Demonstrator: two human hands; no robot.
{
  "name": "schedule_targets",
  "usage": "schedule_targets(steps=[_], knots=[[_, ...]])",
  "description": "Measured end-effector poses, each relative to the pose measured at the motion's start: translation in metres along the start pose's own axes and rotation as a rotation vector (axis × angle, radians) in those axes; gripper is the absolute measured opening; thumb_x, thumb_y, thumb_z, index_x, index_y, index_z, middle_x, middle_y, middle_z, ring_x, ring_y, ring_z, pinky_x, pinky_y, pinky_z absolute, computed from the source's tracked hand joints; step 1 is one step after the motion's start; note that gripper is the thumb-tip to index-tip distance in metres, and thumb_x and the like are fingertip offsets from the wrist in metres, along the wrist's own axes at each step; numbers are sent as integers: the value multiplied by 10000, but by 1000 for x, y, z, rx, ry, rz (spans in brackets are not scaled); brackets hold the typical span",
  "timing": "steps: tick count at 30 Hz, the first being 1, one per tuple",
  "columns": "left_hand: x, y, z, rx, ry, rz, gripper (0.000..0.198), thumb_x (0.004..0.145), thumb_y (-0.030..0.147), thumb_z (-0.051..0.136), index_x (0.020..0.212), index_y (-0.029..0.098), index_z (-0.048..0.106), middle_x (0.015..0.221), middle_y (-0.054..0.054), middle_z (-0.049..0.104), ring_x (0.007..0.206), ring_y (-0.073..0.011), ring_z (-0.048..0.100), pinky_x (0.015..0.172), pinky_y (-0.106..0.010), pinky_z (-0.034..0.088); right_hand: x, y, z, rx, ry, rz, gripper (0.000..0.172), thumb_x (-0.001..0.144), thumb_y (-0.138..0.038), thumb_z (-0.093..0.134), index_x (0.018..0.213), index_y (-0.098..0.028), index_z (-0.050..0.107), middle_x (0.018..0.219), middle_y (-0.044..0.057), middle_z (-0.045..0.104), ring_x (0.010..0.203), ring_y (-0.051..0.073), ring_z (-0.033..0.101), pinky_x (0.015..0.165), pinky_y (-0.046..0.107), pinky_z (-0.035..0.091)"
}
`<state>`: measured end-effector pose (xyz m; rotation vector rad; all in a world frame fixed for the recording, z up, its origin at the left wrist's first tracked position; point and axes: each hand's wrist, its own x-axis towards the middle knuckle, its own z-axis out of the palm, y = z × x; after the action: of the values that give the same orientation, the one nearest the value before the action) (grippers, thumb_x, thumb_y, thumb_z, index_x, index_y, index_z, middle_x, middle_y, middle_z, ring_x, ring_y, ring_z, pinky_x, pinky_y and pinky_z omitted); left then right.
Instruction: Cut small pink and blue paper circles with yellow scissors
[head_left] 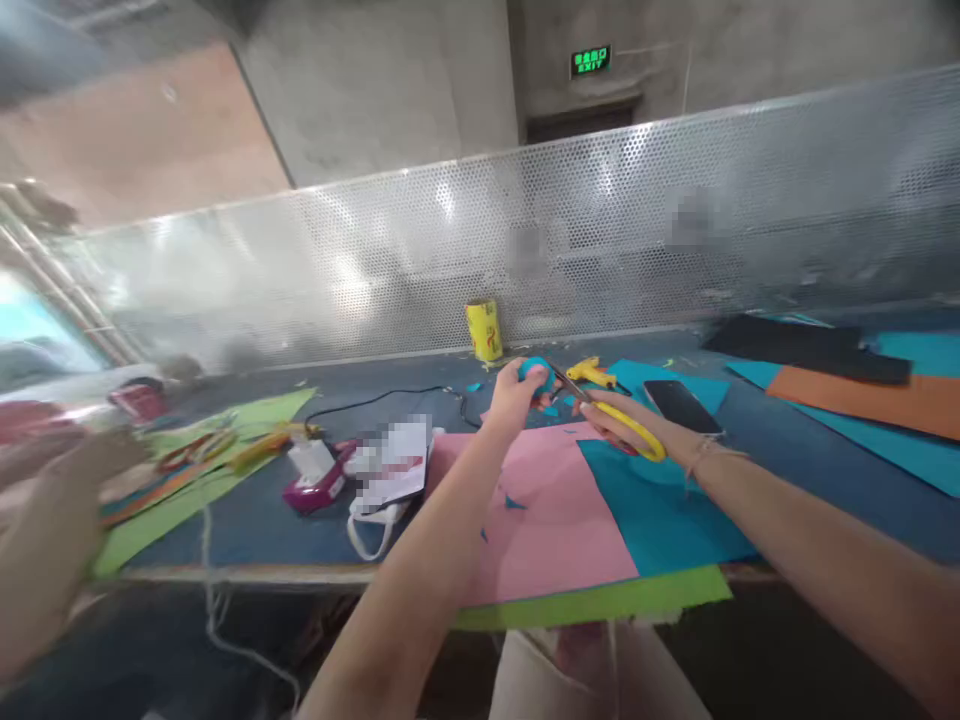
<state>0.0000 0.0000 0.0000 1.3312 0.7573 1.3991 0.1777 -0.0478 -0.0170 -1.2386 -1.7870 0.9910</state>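
Note:
My left hand (514,392) is stretched out over the table and closed on a small teal piece of felt (535,371). My right hand (626,425) grips yellow-handled scissors (600,410), whose blades point at the teal piece and touch it. Under both hands lie a pink felt sheet (540,520) and a teal felt sheet (660,510), with a green sheet (600,600) sticking out at the table's near edge.
A black phone (679,405), a yellow glue gun (592,373) and a yellow can (484,330) lie beyond my hands. Left of me are a purple tool (315,488), a white pouch (390,470), a black cable (375,400) and green felt (225,450). Another person's hand (45,540) is far left.

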Motion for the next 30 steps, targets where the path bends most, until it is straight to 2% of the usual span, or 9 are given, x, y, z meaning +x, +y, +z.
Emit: schedule_targets(steps=[4,8,14,22,30], knots=[[-2,2,2,-11,1,-9,284,650,288,732,756,176,494,556,31,585,377,-70,477,372,-187,343,-1,-7,2,40,8,36,317,827,-518,542,751,-216,479,478,-75,393,339,59,292,333,208,229],[-5,5,4,-34,-5,-6,292,631,283,733,755,178,490,553,34,578,381,-75,484,368,-188,337,-5,-12,1,-38,-3,-23,275,851,-475,528,760,-221,474,468,-81,383,329,65,290,331,220,232],[-7,7,6,-74,-16,-18,324,605,293,747,754,180,482,557,41,572,385,-71,478,369,-189,340,-7,-16,0,-99,-26,-47,316,873,-502,507,735,-223,452,468,-87,380,308,58,290,319,218,237],[-10,6,8,-136,-26,-54,346,624,348,766,768,168,508,622,-4,636,416,-66,492,387,-185,361,-7,-16,0,-35,-46,-67,337,870,-539,528,760,-225,477,442,-88,393,303,69,323,323,221,267],[-12,5,10,-156,-15,-84,341,629,375,779,775,156,562,634,-14,630,492,-118,593,465,-237,486,-7,-15,3,44,-36,-82,406,828,-621,529,768,-224,465,426,-86,404,306,71,327,313,219,270]])
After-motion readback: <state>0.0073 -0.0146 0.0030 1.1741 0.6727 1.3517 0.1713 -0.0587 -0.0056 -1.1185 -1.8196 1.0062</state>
